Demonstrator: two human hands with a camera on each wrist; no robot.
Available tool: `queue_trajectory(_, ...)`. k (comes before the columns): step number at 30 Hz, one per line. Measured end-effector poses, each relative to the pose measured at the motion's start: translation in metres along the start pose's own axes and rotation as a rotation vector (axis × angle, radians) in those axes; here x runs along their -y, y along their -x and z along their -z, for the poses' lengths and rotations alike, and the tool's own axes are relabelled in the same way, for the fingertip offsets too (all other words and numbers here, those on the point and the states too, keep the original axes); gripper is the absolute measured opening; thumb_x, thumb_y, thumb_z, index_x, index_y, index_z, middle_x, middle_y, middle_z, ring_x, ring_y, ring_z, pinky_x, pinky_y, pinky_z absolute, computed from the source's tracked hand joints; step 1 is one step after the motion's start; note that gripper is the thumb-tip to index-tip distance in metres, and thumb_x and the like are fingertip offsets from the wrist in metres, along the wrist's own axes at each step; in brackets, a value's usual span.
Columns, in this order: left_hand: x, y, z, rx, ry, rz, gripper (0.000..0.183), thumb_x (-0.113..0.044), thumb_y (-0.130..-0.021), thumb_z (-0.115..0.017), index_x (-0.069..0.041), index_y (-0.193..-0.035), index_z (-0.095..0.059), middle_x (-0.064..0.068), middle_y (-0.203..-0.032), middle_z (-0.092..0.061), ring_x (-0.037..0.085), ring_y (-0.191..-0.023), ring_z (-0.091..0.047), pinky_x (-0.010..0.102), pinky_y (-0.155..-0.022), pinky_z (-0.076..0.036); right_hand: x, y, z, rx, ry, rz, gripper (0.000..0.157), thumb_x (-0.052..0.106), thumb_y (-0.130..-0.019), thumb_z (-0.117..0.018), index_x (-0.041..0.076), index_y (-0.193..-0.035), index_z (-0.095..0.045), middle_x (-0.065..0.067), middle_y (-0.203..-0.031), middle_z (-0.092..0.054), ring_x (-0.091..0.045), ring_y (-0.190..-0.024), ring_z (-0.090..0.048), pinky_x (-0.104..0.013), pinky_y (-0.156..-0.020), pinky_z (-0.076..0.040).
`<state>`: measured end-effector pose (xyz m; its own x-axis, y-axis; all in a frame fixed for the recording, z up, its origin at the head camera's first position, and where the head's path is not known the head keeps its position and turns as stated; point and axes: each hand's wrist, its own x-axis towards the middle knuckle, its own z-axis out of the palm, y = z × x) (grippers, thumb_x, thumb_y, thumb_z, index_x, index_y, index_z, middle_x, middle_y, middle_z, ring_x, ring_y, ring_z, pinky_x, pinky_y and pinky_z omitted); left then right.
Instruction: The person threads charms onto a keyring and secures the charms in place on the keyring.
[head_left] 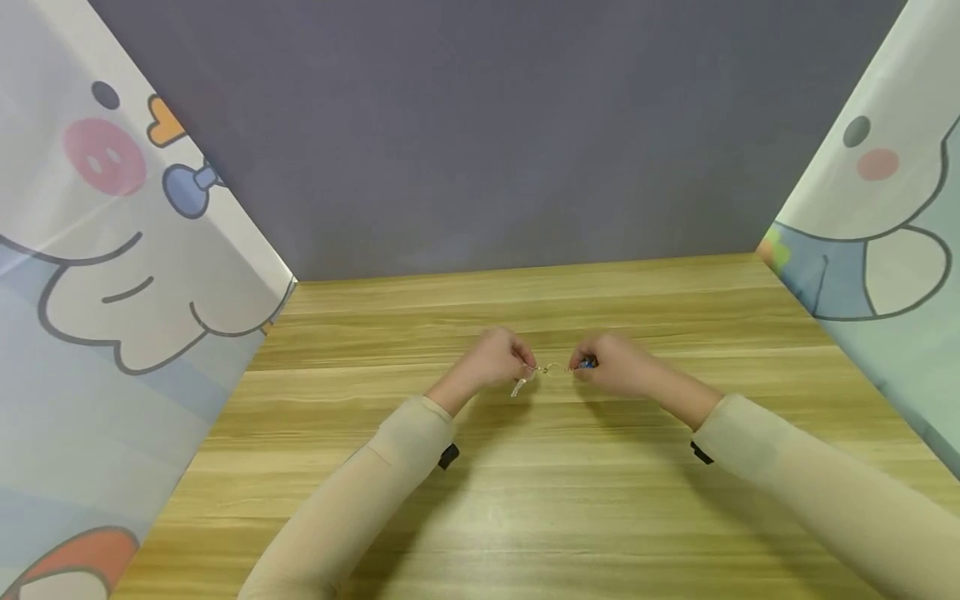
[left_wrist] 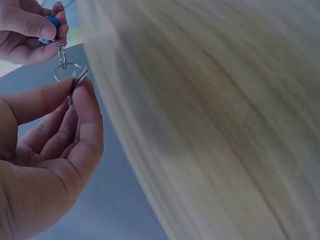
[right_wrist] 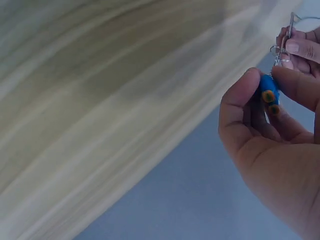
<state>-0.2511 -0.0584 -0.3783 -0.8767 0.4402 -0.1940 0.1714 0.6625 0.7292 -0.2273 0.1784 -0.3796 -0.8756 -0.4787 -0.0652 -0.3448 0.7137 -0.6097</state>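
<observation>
Over the middle of the table, a keychain is stretched between the two hands. My left hand (head_left: 498, 357) pinches a small metal key (left_wrist: 81, 76) between thumb and forefinger, and a key blade (head_left: 517, 387) hangs below its fingertips. My right hand (head_left: 617, 364) holds a small blue charm (right_wrist: 269, 90) with orange-rimmed round spots by thumb and fingers. A thin metal split ring (head_left: 556, 367) and a short chain (left_wrist: 61, 52) link the charm to the key. Fingers hide part of both the key and the charm.
Beneath the hands lies a wood-grain table (head_left: 510, 517). A dark grey panel (head_left: 480, 142) rises behind it, and cartoon-printed panels stand at the left (head_left: 150, 283) and right (head_left: 900, 275). Each sleeve has a black device at the wrist.
</observation>
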Motion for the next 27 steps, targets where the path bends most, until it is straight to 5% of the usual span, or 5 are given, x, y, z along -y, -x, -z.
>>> queue_trajectory(7, 0.003, -0.009, -0.015, 0.080, 0.018, 0.105, 0.005, 0.002, -0.095, -0.073, 0.001, -0.094, -0.077, 0.008, -0.089, -0.073, 0.015, -0.067, -0.068, 0.030, -0.069, -0.065, -0.006, 0.002, -0.016, 0.043, 0.056, -0.047, 0.005, 0.008, -0.097, -0.071, 0.006, -0.095, -0.075, -0.004, -0.086, -0.070, -0.015, -0.075, -0.057, -0.027, -0.067, -0.047)
queue_trajectory(14, 0.005, -0.010, -0.012, 0.050, -0.104, 0.089, 0.008, -0.003, -0.097, -0.070, -0.006, -0.094, -0.076, 0.006, -0.095, -0.073, 0.014, -0.074, -0.061, 0.025, -0.065, -0.053, -0.003, 0.004, -0.016, 0.075, 0.086, -0.109, 0.014, 0.019, -0.103, -0.069, 0.009, -0.097, -0.077, -0.002, -0.083, -0.072, -0.015, -0.070, -0.058, -0.030, -0.064, -0.048)
queue_trajectory(19, 0.005, -0.012, 0.002, 0.015, -0.197, 0.032, 0.010, -0.012, -0.100, -0.068, -0.006, -0.101, -0.076, 0.008, -0.105, -0.075, 0.019, -0.088, -0.065, 0.029, -0.074, -0.054, -0.006, 0.004, 0.001, 0.017, 0.148, -0.131, 0.033, 0.028, -0.109, -0.058, 0.002, -0.119, -0.076, -0.022, -0.120, -0.076, -0.035, -0.103, -0.074, -0.052, -0.089, -0.061)
queue_trajectory(22, 0.005, -0.013, 0.012, -0.022, -0.228, 0.008, 0.021, -0.021, -0.105, -0.064, -0.005, -0.112, -0.075, 0.013, -0.117, -0.075, 0.026, -0.103, -0.069, 0.038, -0.086, -0.059, -0.013, 0.004, 0.015, -0.037, 0.147, -0.144, 0.043, 0.030, -0.112, -0.053, -0.003, -0.134, -0.068, -0.035, -0.144, -0.060, -0.053, -0.132, -0.059, -0.067, -0.107, -0.051)
queue_trajectory(27, 0.006, -0.016, 0.030, -0.100, -0.258, -0.011, 0.038, -0.034, -0.111, -0.056, -0.006, -0.132, -0.069, 0.016, -0.143, -0.067, 0.034, -0.123, -0.068, 0.050, -0.107, -0.055, -0.028, 0.004, 0.040, -0.097, 0.217, -0.168, 0.059, 0.039, -0.115, -0.045, -0.005, -0.154, -0.050, -0.040, -0.163, -0.034, -0.066, -0.150, -0.027, -0.079, -0.120, -0.025)
